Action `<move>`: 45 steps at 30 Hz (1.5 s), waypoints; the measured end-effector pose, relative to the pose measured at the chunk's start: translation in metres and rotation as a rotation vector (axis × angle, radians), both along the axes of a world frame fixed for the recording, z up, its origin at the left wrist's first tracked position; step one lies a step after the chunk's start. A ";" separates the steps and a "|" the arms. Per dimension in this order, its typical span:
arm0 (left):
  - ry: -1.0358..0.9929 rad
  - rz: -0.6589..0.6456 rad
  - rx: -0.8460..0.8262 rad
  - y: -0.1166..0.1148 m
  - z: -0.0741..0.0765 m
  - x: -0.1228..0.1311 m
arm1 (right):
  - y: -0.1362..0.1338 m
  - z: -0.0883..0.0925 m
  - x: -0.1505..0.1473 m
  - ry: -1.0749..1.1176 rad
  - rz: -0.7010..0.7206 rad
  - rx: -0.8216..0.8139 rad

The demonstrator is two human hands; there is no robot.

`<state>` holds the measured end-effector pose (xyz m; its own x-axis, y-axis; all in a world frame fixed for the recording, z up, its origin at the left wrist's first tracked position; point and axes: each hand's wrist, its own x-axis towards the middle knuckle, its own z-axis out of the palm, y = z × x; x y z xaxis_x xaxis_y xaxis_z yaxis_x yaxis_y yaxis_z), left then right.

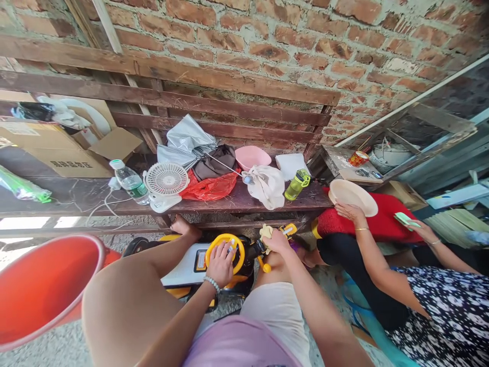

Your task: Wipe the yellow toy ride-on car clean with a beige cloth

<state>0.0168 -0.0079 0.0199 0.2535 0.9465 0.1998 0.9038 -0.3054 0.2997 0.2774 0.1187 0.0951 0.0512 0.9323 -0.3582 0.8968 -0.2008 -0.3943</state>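
A ride-on toy car with a white body (179, 272) stands on the ground between my legs. My left hand (220, 265), a beaded bracelet on its wrist, has its fingers curled over the middle of the yellow steering wheel (210, 249). Closed around a crumpled pale yellow cloth (266, 231), my right hand (277, 241) is at the black and yellow part of the toy, right of the wheel. The cloth appears to touch the black part (255, 250). My right palm and fingertips are partly hidden.
A large red tub (46, 290) stands left. On the bench (244, 204) are a fan (167, 179), water bottle (132, 182), red bag (210, 186), pink basin (252, 158) and green bottle (297, 184). At right, another person holds a cream basin (353, 196) and a green item (407, 220).
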 end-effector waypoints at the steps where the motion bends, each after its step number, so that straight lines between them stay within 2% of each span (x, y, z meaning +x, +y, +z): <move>1: 0.000 0.002 -0.003 0.000 -0.001 0.000 | 0.000 0.000 -0.003 -0.031 0.041 -0.044; 6: 0.001 -0.002 0.000 0.001 -0.003 -0.001 | 0.020 0.011 -0.014 -0.061 0.136 -0.202; 10: -0.005 0.005 -0.002 0.001 -0.003 -0.001 | 0.029 0.007 -0.021 -0.012 0.082 -0.191; 12: -0.012 0.009 -0.004 0.001 -0.003 0.000 | 0.026 0.001 -0.022 0.113 -0.018 -0.158; 14: -0.017 0.012 -0.007 0.001 -0.003 0.001 | 0.019 -0.004 -0.022 0.385 -0.197 -0.109; 16: -0.020 0.010 -0.013 0.001 -0.002 0.001 | 0.011 -0.005 -0.025 0.690 -0.379 -0.016; 18: -0.023 0.007 -0.016 0.000 -0.002 0.002 | 0.003 -0.002 -0.031 0.862 -0.454 0.119; 20: -0.031 0.007 -0.018 0.000 -0.003 0.002 | -0.006 0.006 -0.039 0.837 -0.362 0.246; 21: -0.035 0.007 -0.019 0.000 -0.003 0.001 | -0.011 0.010 -0.043 0.754 -0.254 0.301; 23: -0.043 0.006 -0.020 0.000 -0.004 0.001 | -0.022 0.018 -0.050 0.472 0.056 0.351; 26: -0.053 -0.003 -0.021 0.000 -0.005 0.001 | -0.039 0.019 -0.060 -0.036 0.524 0.266; 28: -0.061 -0.010 -0.023 0.000 -0.005 0.001 | -0.050 0.006 -0.068 -0.252 0.647 0.195; 30: -0.062 -0.015 -0.028 0.000 -0.005 0.001 | -0.060 -0.018 -0.078 -0.321 0.644 0.196; 34: -0.060 -0.009 -0.019 0.000 -0.004 0.000 | -0.083 -0.072 -0.087 -0.201 0.602 0.228; 36: -0.066 -0.011 -0.012 0.000 -0.005 0.000 | -0.093 -0.092 -0.082 -0.187 0.595 0.233; 39: -0.066 -0.010 -0.014 0.000 -0.007 0.000 | -0.104 -0.109 -0.074 -0.249 0.615 0.287; 45: -0.047 -0.002 -0.003 0.002 -0.010 0.000 | -0.114 -0.121 -0.085 -0.316 0.524 0.355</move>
<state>0.0172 -0.0059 0.0100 0.2461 0.9465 0.2088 0.8882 -0.3065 0.3423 0.1928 0.0049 -0.0262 -0.3851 0.9202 -0.0698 0.9224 0.3814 -0.0605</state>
